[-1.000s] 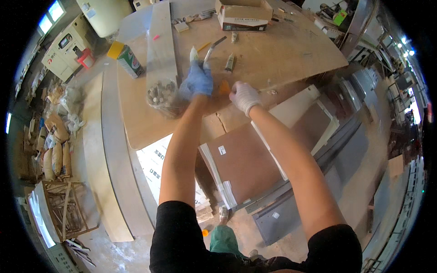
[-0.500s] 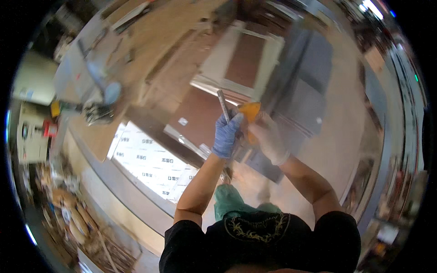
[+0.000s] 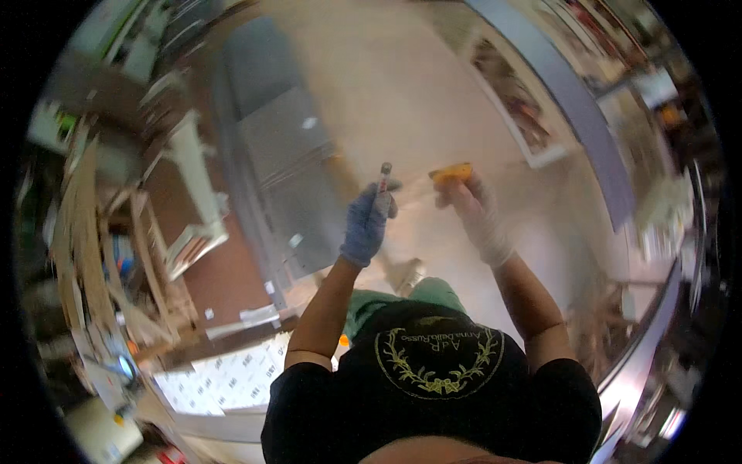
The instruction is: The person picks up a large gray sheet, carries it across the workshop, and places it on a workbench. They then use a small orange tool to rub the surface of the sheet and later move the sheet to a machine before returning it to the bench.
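Observation:
My left hand (image 3: 362, 230), in a blue glove, is closed round a slim marker pen (image 3: 384, 182) with a pale barrel and a dark end, which points up and away from me. To its right, my right hand (image 3: 481, 220) wears a white glove and grips a small yellow wedge-shaped tool (image 3: 453, 173); blur hides its exact kind. The two hands are apart, both held out in front of my body above the floor.
Grey panels (image 3: 290, 147) lie on the left, beside a brown board (image 3: 236, 271). White printed sheeting (image 3: 224, 379) is at the lower left. Scrap wood strips (image 3: 81, 232) stand at the far left. A long grey-blue beam (image 3: 568, 93) runs along the right side, near a pale-edged frame (image 3: 514, 108).
My view has swung to the right, so the panels now sit on the left. My hands have moved apart, each keeping hold of its thing.

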A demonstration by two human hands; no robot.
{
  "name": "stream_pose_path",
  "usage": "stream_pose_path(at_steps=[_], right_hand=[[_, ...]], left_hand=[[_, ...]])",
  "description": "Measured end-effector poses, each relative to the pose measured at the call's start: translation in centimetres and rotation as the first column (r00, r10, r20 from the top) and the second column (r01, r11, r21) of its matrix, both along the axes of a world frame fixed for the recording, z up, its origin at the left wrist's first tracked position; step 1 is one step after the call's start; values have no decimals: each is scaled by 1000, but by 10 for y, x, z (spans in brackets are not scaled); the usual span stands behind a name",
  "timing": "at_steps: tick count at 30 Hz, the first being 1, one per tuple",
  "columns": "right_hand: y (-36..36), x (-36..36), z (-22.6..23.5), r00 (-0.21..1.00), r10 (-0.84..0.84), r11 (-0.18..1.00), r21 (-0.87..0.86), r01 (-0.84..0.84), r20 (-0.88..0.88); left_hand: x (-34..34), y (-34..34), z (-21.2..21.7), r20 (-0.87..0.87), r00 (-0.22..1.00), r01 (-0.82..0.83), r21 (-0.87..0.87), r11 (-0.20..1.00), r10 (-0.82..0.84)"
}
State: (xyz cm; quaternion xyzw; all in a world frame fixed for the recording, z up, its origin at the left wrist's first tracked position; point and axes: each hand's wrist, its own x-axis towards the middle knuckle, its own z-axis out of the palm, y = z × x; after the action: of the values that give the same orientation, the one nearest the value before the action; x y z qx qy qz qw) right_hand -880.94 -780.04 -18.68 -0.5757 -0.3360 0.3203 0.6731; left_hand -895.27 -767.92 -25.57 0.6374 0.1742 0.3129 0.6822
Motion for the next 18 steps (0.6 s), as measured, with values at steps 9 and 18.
stream_pose_path(at_steps=[9,18], right_hand=[[-152,201,54,960,-235,967,-61,246,156],[-151,392,61,881,-267,915,-184,359,391]], left_hand=[[252,-112,50,-2,928,369,153,917,-373],[468,-99,66,45,849,458,436,774,-527]])
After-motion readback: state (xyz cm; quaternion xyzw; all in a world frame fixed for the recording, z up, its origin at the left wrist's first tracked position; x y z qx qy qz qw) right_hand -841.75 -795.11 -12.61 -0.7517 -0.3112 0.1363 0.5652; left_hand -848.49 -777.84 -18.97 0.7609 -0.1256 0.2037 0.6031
